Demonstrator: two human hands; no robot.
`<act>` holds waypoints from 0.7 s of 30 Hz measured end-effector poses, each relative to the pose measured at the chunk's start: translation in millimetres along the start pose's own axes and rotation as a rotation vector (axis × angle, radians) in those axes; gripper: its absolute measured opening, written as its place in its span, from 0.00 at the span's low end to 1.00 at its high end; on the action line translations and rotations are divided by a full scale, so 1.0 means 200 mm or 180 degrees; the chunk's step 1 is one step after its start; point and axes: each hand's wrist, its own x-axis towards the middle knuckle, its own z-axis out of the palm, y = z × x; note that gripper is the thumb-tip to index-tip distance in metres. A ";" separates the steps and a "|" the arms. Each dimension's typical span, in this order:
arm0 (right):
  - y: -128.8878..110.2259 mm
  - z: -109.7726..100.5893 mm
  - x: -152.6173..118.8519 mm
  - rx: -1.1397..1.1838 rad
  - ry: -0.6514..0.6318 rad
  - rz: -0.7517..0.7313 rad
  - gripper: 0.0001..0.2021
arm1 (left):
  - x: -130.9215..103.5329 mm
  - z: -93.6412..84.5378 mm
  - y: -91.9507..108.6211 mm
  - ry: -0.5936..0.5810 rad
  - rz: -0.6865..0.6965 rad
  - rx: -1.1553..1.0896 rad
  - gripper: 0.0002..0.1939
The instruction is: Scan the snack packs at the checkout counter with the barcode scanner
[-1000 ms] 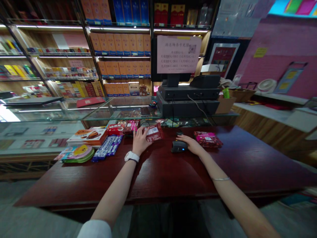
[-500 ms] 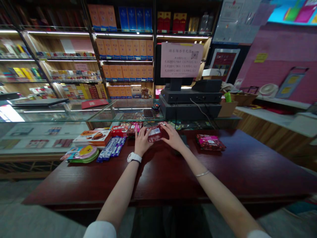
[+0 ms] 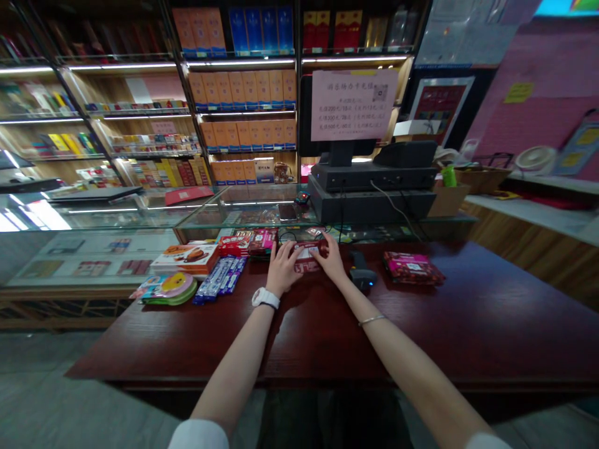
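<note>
Both hands hold a dark red package (image 3: 307, 265) above the far middle of the desk. My left hand (image 3: 282, 268), with a white watch at its wrist, is closed on the package's left side. Fingers of my right hand (image 3: 332, 260) grip its right side. Left of them lie pink and brown packets (image 3: 262, 242), a red packet (image 3: 234, 243), blue wrapped bars (image 3: 219, 277), an orange and white box (image 3: 186, 257) and a round yellow-and-pink package (image 3: 173, 287). A pink and brown pack (image 3: 412, 268) rests to the right.
A black scanner (image 3: 361, 274) with a blue light lies just right of my right hand. Behind the dark desk (image 3: 318, 337) stand a glass counter (image 3: 253, 202) and a black register (image 3: 372, 187). Stocked shelves (image 3: 243, 112) line the back.
The package has tilted, and its pale label is now partly covered by fingers. The scanner, mostly hidden before, now shows beside my right hand. The view has shifted slightly left.
</note>
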 end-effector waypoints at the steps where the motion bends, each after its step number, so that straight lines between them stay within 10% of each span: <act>1: 0.01 -0.01 0.00 0.0123 0.0080 0.0146 0.33 | 0.00 0.00 0.01 -0.0019 0.0044 -0.0021 0.34; 12: -0.04 -0.06 0.04 0.0963 0.0225 0.0877 0.28 | 0.01 -0.01 0.02 0.0038 -0.0204 -0.0372 0.34; 21: -0.20 -0.06 0.00 0.1906 -0.0796 0.0436 0.37 | 0.05 0.00 -0.02 0.0161 -0.1001 -0.1482 0.30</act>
